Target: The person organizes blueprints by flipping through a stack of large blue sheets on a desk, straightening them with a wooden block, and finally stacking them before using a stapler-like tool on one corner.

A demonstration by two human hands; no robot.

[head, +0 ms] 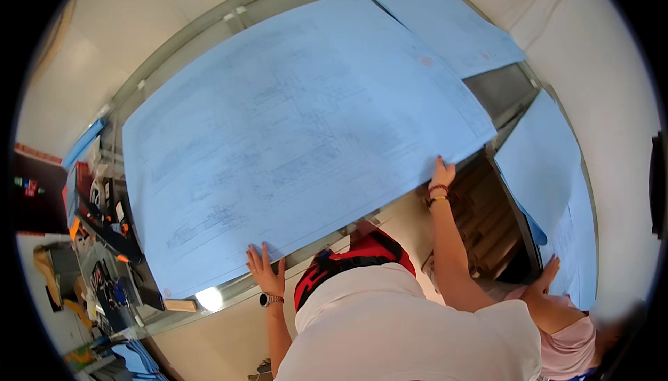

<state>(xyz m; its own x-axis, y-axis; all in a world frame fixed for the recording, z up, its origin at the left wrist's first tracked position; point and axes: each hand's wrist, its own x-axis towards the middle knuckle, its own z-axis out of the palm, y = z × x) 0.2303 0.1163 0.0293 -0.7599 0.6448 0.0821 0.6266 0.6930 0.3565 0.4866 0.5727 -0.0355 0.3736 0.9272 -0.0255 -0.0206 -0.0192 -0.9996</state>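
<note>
A large blue drawing sheet (pixel 292 141) with faint line work lies across the glass-topped table (pixel 229 289). At its near edge, left of my body, my left hand (pixel 267 271) rests with the fingers spread on the paper; a watch is on that wrist. Farther right, my right hand (pixel 442 173) is at the same near edge, the index finger extended on top; whether the thumb and other fingers pinch the paper cannot be told. Bracelets circle the right wrist. Red stamp-like marks show near two corners of the sheet.
Another blue sheet (pixel 438 21) lies at the back right. A co-worker's hand (pixel 547 274) touches blue sheets (pixel 548 172) on the right. Rolled brown tubes (pixel 490 235) sit below the table. Tools and small items (pixel 112 224) crowd the left end, near a small wooden block (pixel 180 306).
</note>
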